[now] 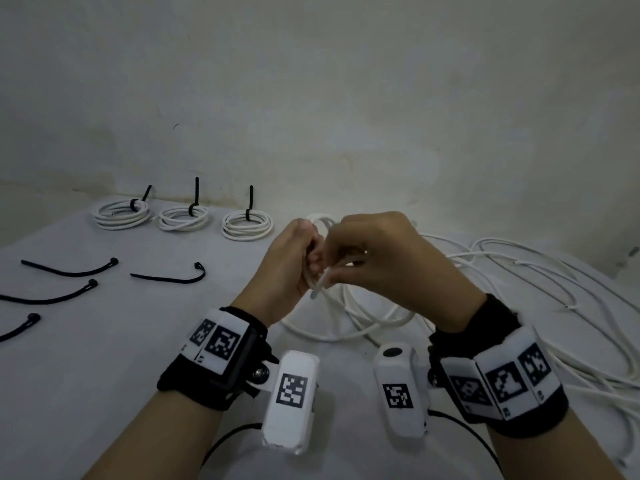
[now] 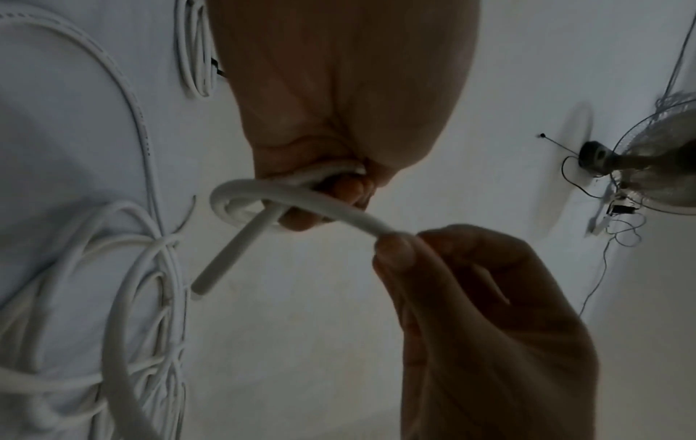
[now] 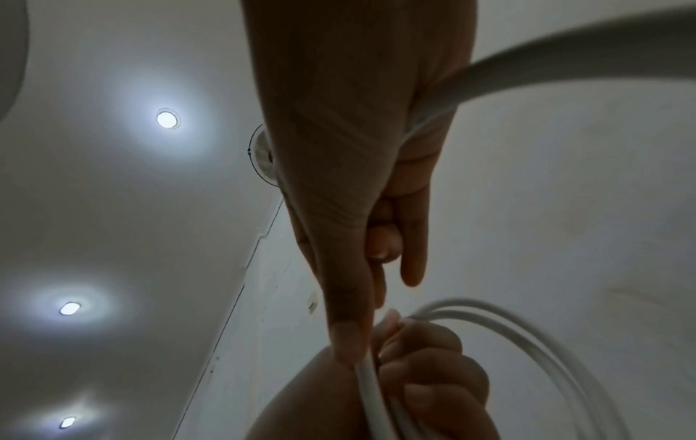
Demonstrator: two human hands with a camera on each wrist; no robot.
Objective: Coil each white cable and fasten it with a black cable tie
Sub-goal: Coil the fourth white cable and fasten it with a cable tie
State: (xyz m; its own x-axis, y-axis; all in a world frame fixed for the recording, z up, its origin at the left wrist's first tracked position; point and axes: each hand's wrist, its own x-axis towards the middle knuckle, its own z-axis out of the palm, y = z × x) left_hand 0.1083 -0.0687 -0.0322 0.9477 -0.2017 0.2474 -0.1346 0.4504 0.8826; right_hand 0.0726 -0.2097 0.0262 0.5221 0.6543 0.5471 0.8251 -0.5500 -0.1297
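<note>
— So where's the white cable (image 1: pixel 320 282)?
— Above the surface (image 1: pixel 104 341), looped in the left hand (image 1: pixel 291 261), its grip curled round it; the right hand (image 1: pixel 381 258) pinches the strand.

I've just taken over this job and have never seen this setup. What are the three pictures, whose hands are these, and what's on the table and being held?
No machine here: a person's two bare hands, with cameras strapped to the wrists. One picture looks down from the head; the other two look along each hand. On the grey table lie three coiled white cables with black ties, four loose black cable ties and a heap of uncoiled white cable. The left hand grips small loops of a white cable; the right hand pinches its next stretch.
</note>
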